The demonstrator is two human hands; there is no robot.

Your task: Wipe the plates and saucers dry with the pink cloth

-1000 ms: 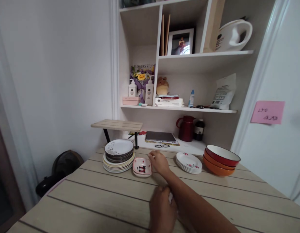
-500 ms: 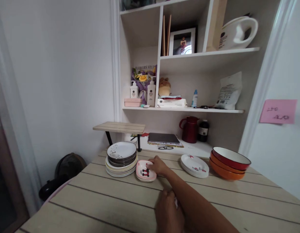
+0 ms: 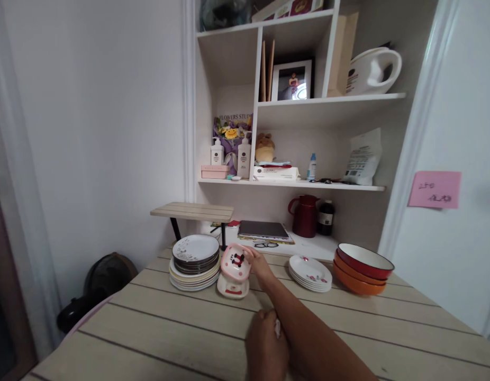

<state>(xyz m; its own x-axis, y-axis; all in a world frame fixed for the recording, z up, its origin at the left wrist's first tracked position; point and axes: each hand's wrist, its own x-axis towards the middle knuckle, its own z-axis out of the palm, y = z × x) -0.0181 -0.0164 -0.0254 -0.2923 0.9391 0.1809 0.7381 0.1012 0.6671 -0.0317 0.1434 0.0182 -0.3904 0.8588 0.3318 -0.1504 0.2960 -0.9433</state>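
At the right hand's fingertips, a pink-rimmed, white, rounded-square ceramic dish is held by its edge, tilted above a similar lower dish; contact between dishes cannot be determined. Nearer the wearer, the left hand is clenched around a small, whitish, mostly hidden item.

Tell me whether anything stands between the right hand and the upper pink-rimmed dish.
Nothing visible does: the right hand grips the upper dish by its right edge. The lower dish shows beneath, not between them.
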